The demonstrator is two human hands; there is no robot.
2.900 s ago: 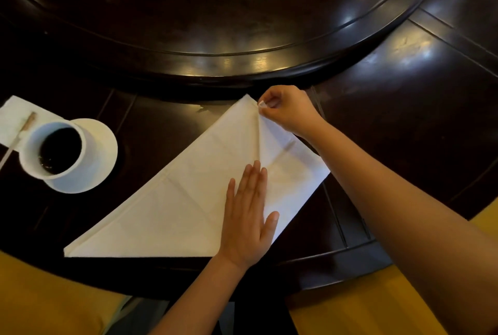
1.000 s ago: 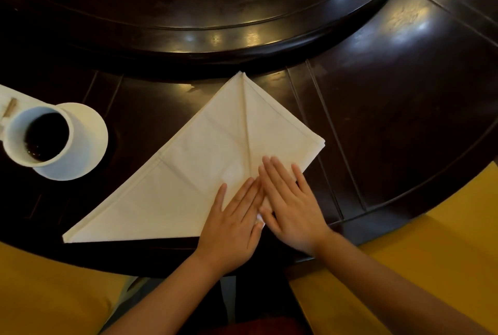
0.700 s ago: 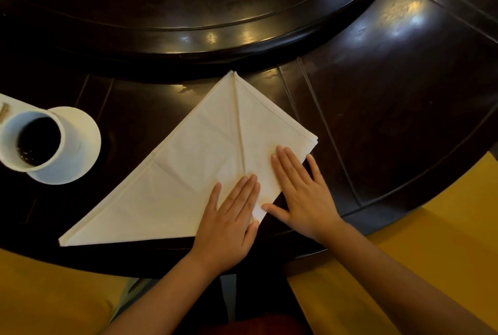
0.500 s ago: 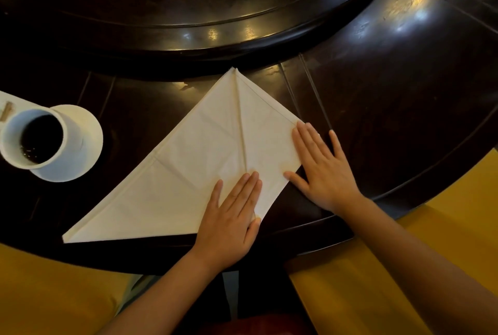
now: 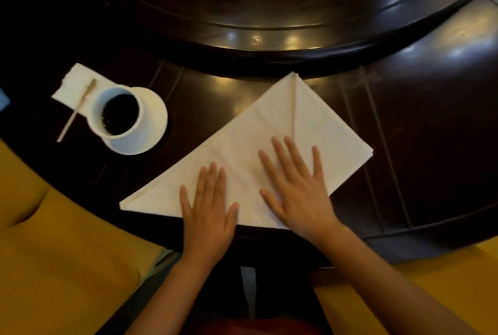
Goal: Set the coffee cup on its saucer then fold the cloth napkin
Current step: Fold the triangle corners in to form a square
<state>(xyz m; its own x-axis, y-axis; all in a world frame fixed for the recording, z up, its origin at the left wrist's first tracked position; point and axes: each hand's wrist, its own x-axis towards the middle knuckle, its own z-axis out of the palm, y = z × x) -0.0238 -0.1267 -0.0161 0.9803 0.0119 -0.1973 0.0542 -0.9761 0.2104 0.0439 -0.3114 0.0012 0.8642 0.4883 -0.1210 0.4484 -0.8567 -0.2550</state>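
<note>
Head: napkin (image 5: 272, 129) flat under both hands' spread fingers (image 5: 280, 151).

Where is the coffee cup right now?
The coffee cup stands on its saucer at the table's left, beyond the cloth napkin.

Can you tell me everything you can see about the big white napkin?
The cloth napkin is white, soft-looking fabric lying flat on the dark wooden table. It is folded into a triangle-like shape, with its right corner turned up to the top point, leaving a straight seam down the middle. Faint crease lines cross it. Its long edge runs along the table's near side. The left hand and right hand both press flat on it, fingers spread.
</note>
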